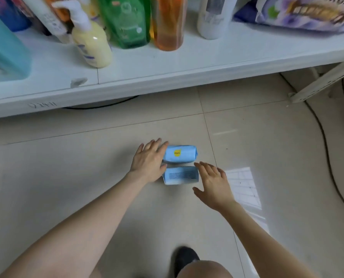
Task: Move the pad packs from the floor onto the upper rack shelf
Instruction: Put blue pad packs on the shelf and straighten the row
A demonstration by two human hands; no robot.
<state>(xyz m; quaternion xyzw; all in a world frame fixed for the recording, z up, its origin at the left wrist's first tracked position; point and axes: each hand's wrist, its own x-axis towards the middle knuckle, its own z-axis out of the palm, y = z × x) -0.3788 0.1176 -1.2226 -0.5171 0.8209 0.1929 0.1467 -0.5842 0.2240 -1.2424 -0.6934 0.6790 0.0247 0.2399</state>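
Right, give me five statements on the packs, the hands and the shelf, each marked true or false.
1. Both packs, the far pack and the near pack, lie on the floor. True.
2. The far pack bears a yellow sticker. True.
3. The left hand holds a pack in the air. False: it is open at the packs' left ends, and both packs are on the floor.
4. The orange bottle lies on the floor. False: it stands on the shelf.
5. The right hand is open at the near pack's right end. True.
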